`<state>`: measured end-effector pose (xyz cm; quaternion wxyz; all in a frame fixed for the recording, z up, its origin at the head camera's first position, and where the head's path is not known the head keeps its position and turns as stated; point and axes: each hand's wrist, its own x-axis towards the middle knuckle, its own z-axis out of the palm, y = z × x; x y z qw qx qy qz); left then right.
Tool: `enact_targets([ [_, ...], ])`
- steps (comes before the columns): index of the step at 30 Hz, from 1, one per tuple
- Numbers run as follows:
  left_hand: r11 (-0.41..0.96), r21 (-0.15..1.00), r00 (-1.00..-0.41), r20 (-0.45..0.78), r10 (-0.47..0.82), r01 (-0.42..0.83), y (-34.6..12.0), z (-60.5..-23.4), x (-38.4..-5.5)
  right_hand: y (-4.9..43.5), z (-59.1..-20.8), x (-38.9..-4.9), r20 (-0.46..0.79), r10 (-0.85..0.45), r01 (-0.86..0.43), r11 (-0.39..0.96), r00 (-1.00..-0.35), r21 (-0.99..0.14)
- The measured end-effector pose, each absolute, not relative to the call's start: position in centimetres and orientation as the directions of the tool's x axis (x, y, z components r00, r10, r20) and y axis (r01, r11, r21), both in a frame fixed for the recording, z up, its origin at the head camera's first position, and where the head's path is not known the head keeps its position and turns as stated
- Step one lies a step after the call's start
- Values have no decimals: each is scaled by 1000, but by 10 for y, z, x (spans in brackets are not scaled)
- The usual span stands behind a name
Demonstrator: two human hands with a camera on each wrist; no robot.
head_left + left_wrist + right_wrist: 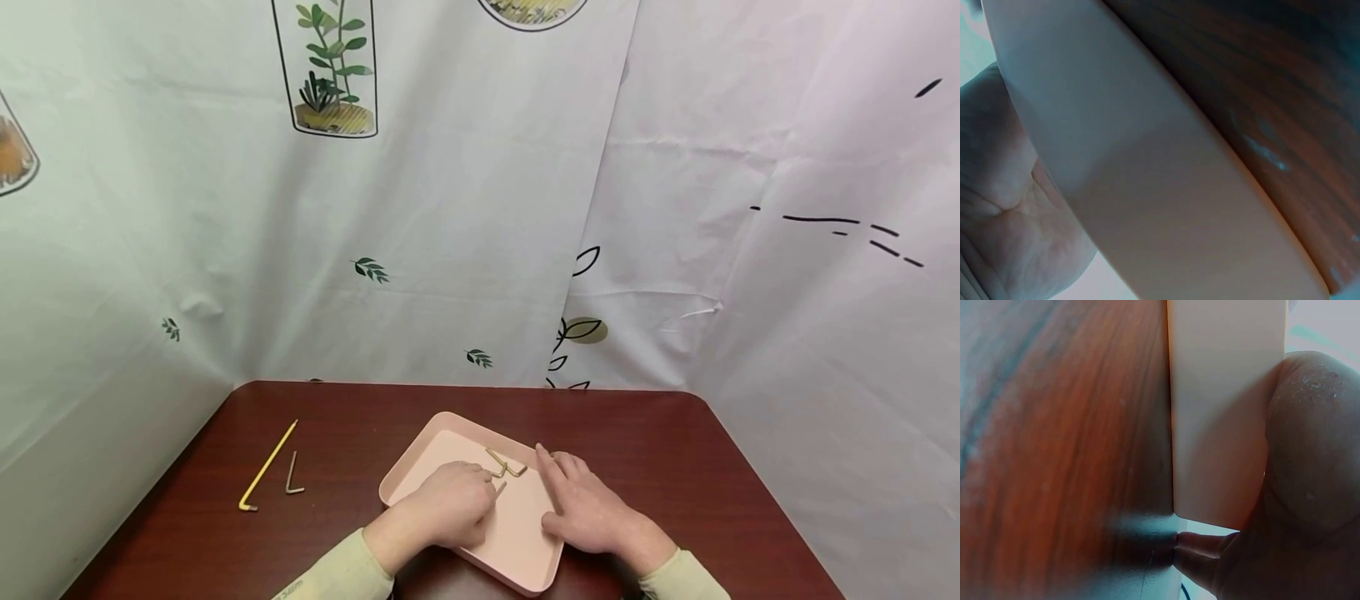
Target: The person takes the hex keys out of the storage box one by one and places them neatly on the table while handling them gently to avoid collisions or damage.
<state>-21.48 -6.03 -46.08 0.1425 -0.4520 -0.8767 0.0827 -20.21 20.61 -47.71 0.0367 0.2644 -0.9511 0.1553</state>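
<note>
A pale pink tray (517, 571) lies slanted on the table, with several brass-coloured hex keys (516, 471) inside near its far right side. My left hand (450, 504) reaches over the near left wall with its fingers bent down inside. One hex key (501, 491) pokes out from that hand; the fingertips are hidden. The left wrist view shows the palm (1029, 231) behind the tray wall (1122, 150). My right hand (588, 507) holds the tray's right side. In the right wrist view the thumb (1316, 444) lies over the rim and fingers (1200, 556) pass the tray's end.
To the left on the dark red-brown table (660, 450) lie a long yellow hex key (267, 467) and a smaller brass-coloured hex key (292, 475). White printed cloth (465, 208) hangs behind the table and along both sides.
</note>
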Motion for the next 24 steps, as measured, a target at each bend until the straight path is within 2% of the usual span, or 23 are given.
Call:
enact_targets([
  [7,577,-260,-549,178,817,774,-61,-461,-215,206,-479,-204,148,-487,-509,814,-861,-279],
  [18,558,-211,-508,250,824,802,-68,-453,-218,206,-478,-205,148,-489,-510,811,-860,-286],
  [24,559,-228,-504,256,825,798,-73,-449,-219,207,-479,-204,140,-487,-506,814,-862,-284],
])
